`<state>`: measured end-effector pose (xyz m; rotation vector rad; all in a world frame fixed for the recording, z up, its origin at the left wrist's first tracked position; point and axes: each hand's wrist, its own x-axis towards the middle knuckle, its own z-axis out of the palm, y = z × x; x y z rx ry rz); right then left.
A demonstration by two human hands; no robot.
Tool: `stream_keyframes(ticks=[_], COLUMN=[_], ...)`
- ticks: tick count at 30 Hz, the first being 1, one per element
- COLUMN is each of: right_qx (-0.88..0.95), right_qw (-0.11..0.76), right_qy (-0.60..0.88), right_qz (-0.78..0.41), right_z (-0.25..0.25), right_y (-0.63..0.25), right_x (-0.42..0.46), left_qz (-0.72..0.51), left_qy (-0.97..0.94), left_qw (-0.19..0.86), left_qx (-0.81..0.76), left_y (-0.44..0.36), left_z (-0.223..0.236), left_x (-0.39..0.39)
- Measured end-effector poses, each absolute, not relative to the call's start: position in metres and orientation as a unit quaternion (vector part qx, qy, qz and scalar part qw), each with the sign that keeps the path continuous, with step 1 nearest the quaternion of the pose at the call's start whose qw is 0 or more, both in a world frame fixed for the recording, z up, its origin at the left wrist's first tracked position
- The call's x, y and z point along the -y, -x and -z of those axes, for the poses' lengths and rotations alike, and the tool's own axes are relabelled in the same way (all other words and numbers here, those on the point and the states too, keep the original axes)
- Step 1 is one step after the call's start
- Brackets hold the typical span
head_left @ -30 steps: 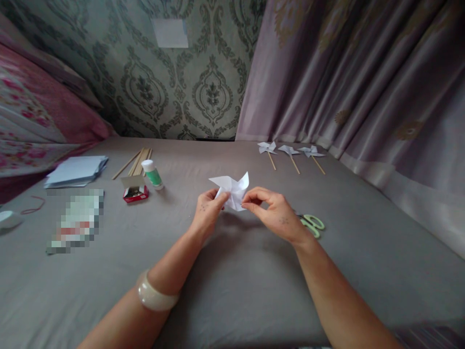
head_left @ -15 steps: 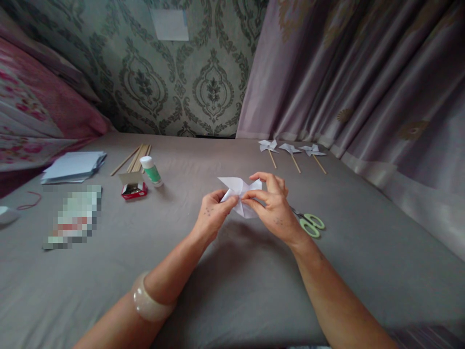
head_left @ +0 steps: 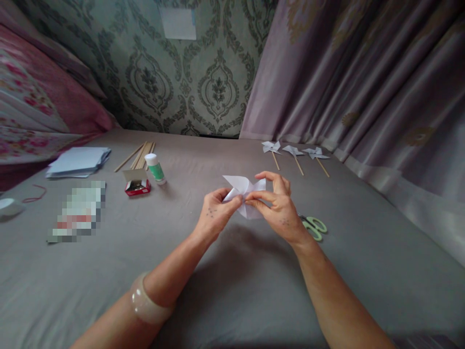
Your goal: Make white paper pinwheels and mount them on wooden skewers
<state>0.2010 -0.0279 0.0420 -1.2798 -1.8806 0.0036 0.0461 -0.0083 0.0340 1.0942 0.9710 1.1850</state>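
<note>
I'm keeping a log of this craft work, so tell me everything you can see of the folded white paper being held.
The folded white paper has a pinwheel shape, with pointed flaps spreading from a gathered middle; it looks thin and smooth. It is held above the grey cloth, one sharp tip pointing up and left. The left hand grips its left side, the thumb near the middle; the right hand pinches close to the middle. Fingers cover part of it, and no stick shows on it.

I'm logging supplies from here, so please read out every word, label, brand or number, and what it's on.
No text can be read.
Green-and-white bottle: too small and blurred.
Open red box: too small and blurred.
Packet: pixelated, unreadable.
Marks on left hand and right hand: too small to make out.
</note>
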Motion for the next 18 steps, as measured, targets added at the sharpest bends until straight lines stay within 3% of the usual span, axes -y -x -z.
stream_keyframes(ticks=[18], right_qx=[0.743], right_qw=[0.448], right_qy=[0.493], right_qz=[-0.06], right_z=[-0.0394], right_y=[-0.205], right_x=[0.0244], left_qz=[-0.514], left_qy=[-0.468], left_qw=[0.601], left_qx=[-0.395], left_y=[-0.0436], left_z=[-0.0386], left_x=[0.0118])
